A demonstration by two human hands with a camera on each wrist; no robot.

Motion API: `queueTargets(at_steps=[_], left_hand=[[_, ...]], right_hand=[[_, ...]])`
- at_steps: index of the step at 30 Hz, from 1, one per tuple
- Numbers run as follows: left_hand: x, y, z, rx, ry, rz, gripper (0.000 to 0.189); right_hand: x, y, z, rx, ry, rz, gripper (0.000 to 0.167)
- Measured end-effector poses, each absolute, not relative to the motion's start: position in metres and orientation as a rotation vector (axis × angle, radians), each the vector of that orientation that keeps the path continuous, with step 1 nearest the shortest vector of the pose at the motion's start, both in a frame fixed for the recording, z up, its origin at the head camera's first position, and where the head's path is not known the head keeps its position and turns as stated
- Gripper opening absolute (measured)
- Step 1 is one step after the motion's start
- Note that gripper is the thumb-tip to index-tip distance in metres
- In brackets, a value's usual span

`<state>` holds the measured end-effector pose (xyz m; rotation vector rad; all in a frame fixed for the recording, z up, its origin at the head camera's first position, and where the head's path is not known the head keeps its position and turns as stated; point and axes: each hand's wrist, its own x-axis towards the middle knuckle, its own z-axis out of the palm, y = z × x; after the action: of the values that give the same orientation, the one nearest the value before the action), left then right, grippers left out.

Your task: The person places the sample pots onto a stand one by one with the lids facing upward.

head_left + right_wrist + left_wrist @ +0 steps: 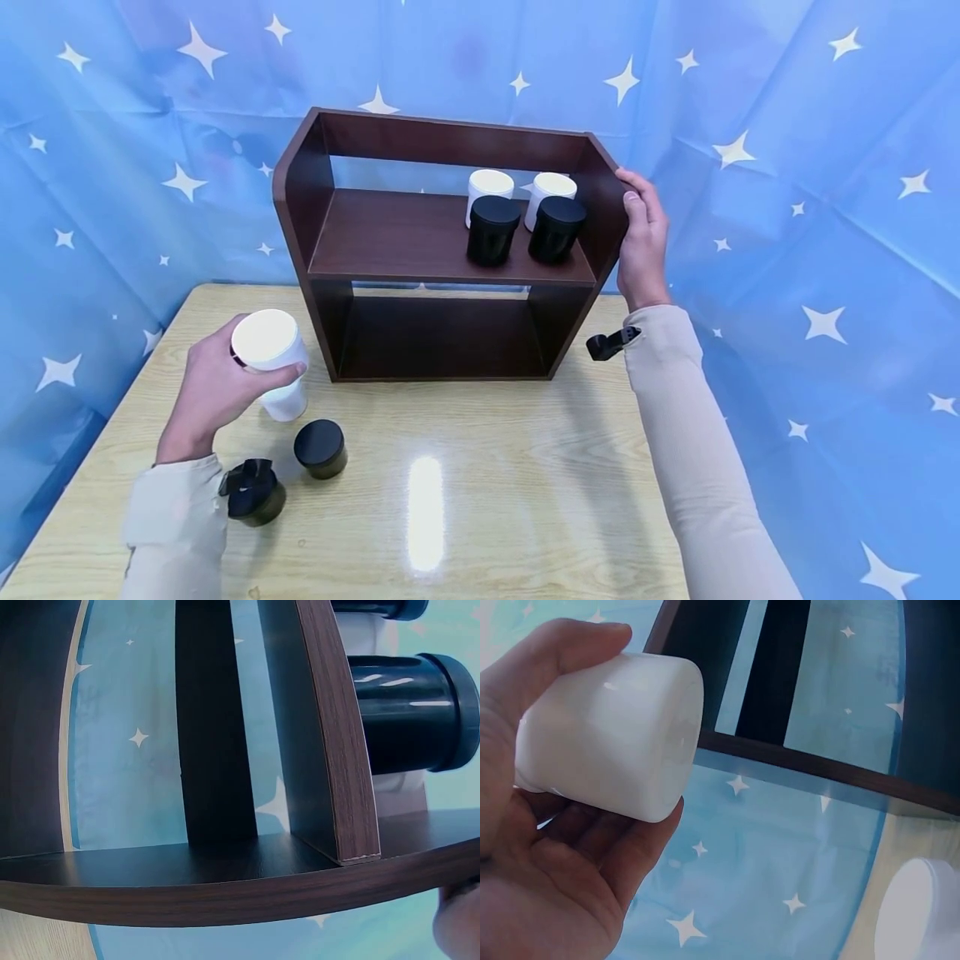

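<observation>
A white jar is held by my left hand, its thumb on one side and its fingers round the other. In the left wrist view the jar lies tilted in the grasp. Another white jar stands on the table below it, partly hidden. My right hand grips the right side panel of a dark brown two-tier shelf. In the right wrist view only a blurred bit of that hand shows, beyond the side panel.
On the upper tier, two black jars stand before two white jars, near the right panel. Two black-lidded jars are on the wooden table, one partly behind the left wrist strap. A blue starry curtain hangs behind.
</observation>
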<state>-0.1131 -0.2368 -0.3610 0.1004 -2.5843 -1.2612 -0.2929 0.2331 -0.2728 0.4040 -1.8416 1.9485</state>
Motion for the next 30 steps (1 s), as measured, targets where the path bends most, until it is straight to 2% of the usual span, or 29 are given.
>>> queueTargets(at_steps=[30], left_hand=[[-0.144,-0.187,-0.322,0.013,-2.491,-1.376,0.068]], right_hand=[[-0.292,0.230,-0.274,0.388,-1.811,1.970,0.036]])
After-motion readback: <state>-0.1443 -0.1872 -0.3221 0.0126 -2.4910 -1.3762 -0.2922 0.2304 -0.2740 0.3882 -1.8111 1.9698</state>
